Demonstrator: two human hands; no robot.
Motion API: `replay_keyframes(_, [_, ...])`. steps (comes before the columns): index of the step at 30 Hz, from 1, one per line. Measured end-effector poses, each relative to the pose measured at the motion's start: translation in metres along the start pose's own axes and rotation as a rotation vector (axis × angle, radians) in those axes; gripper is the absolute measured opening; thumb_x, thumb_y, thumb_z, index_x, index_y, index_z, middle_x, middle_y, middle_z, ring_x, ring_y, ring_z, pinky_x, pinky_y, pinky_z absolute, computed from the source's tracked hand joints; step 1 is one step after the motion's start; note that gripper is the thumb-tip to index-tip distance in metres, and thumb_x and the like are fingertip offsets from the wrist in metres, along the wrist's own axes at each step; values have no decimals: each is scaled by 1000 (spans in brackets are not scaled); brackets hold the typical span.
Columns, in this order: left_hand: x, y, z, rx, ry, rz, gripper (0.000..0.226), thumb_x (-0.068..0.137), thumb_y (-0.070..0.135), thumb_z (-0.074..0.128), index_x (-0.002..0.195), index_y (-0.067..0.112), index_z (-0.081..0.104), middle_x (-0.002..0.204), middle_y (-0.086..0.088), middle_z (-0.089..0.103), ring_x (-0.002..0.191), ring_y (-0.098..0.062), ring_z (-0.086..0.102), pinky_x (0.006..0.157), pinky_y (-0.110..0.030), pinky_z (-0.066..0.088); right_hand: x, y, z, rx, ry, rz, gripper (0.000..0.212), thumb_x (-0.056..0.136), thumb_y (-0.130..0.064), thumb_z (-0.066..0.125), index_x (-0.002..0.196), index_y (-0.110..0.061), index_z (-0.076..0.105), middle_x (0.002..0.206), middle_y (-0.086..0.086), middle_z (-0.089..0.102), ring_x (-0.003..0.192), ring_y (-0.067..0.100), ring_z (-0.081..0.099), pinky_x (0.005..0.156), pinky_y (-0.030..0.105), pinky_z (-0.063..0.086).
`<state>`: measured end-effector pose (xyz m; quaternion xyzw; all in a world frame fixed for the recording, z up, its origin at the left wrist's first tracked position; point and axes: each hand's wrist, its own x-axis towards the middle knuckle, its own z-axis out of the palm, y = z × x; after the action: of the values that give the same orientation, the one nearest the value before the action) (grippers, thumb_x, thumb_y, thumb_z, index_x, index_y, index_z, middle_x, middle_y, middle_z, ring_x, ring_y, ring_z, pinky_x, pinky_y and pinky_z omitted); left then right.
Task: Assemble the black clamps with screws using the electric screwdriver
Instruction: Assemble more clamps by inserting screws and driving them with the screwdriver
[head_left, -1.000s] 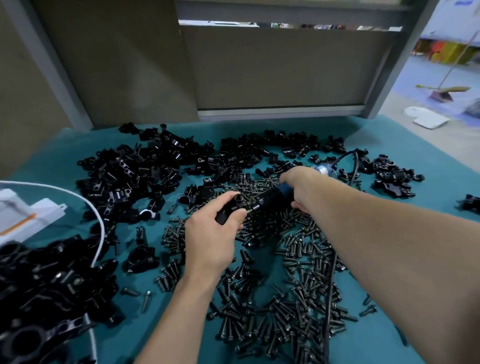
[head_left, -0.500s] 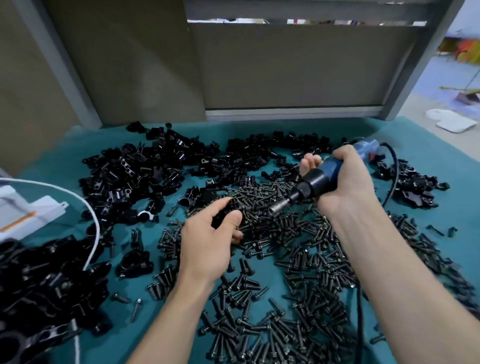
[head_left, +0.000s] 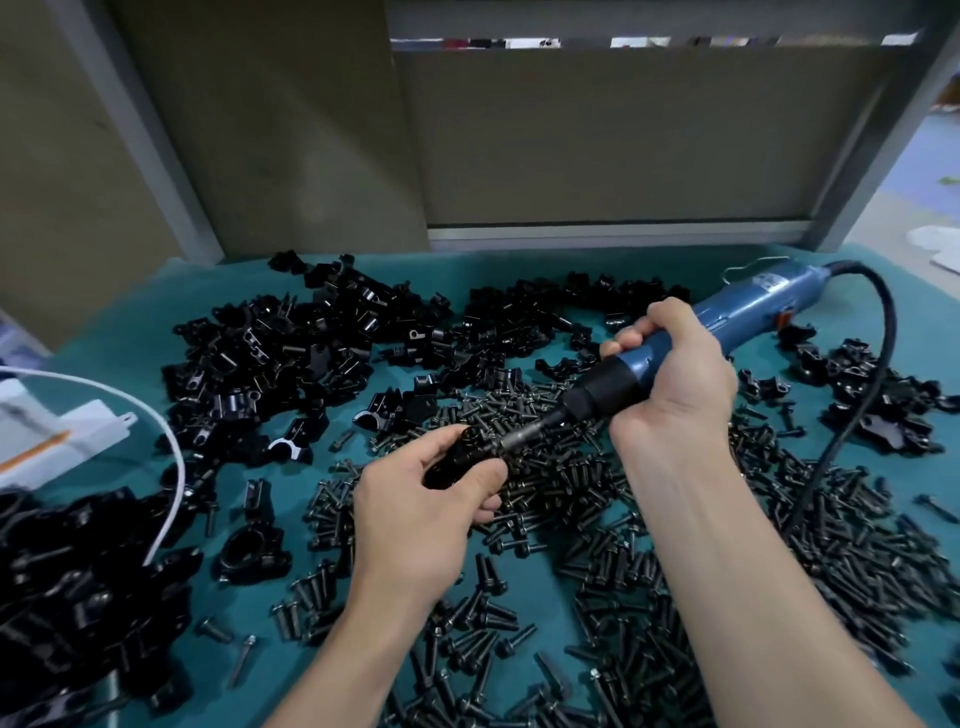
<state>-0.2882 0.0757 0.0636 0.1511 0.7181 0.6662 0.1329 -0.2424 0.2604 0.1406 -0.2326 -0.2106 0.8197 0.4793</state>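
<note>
Screwdriver (head_left: 675, 358) bit apparently meets the clamp (head_left: 460, 460) both hands hold.

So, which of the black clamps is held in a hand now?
The clamp gripped by the left hand, with the electric screwdriver bit at it; every other clamp lies loose on the teal cloth.

blue electric screwdriver (head_left: 753, 307), bit on black clamp (head_left: 453, 464)

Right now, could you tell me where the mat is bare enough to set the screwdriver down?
Bare mat runs along the back panel, behind the clamp piles, and at the far left beside the white cable. Screws crowd the middle and right.
</note>
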Motion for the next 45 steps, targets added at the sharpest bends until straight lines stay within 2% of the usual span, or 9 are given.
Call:
replay_keyframes(4, [-1, 0, 1, 19, 33, 5, 59, 80, 21, 91, 133, 29, 66, 81, 12, 80, 67, -12, 78, 65, -21, 63, -1, 0, -1, 11, -10, -16, 24, 86, 7, 63, 101, -7, 52, 65, 5, 53, 47, 17, 51, 52, 29, 49])
replay_keyframes(12, [3, -3, 1, -67, 33, -52, 60, 81, 17, 90, 136, 22, 65, 83, 12, 80, 70, -20, 79, 73, -37, 66, -3, 7, 0, 0, -87, -61, 22, 87, 9, 62, 95, -10, 53, 64, 4, 53, 50, 18, 50, 56, 32, 51])
replay_keyframes(17, [4, -2, -2, -224, 6, -117, 67, 79, 7, 88, 141, 9, 61, 82, -6, 81, 69, -28, 79, 63, -29, 64, -5, 12, 0, 3, -118, -45, 26, 87, 10, 61, 100, -8, 46, 67, 5, 51, 51, 18, 50, 56, 32, 50])
replay_keyframes(22, [1, 3, -1, -350, -22, -167, 71, 78, 1, 84, 143, 3, 56, 78, -10, 79, 60, -26, 75, 54, -26, 61, -8, 10, 4, 24, -177, -41, 25, 88, 11, 58, 94, -12, 50, 66, 4, 50, 51, 17, 48, 54, 31, 49])
replay_keyframes(29, [-3, 5, -1, -355, -46, -164, 64, 81, -3, 81, 141, -2, 59, 75, -9, 78, 58, -25, 74, 52, -25, 60, -9, 8, 5, 44, -204, -15, 25, 89, 11, 57, 93, -13, 52, 66, 3, 50, 51, 16, 48, 54, 30, 48])
replay_keyframes(33, [-1, 4, -1, -332, -51, -162, 52, 81, -3, 82, 131, 4, 69, 82, -9, 79, 61, -27, 75, 55, -26, 61, -8, 8, 3, 65, -189, 23, 26, 90, 11, 56, 101, -12, 55, 68, 3, 50, 52, 16, 48, 54, 30, 48])
replay_keyframes(37, [0, 2, 0, -288, -35, -129, 38, 82, -4, 82, 106, 25, 77, 84, -7, 80, 65, -28, 77, 57, -26, 61, -5, 8, 1, 61, -158, 28, 28, 90, 11, 57, 104, -13, 53, 68, 3, 50, 52, 16, 48, 55, 31, 49])
replay_keyframes(41, [-3, 2, 6, -313, -2, -162, 56, 82, 1, 84, 132, 18, 64, 83, -5, 80, 61, -29, 76, 53, -27, 60, -5, 8, 2, 53, -170, 6, 27, 89, 11, 57, 98, -14, 52, 67, 3, 50, 51, 16, 48, 55, 31, 49])
replay_keyframes(45, [-4, 6, 7, -378, -35, -207, 41, 82, 2, 83, 106, 30, 65, 79, -4, 80, 57, -27, 74, 51, -27, 59, -7, 6, 5, 52, -248, -32, 26, 89, 12, 56, 91, -14, 53, 65, 3, 50, 51, 18, 47, 54, 31, 49])
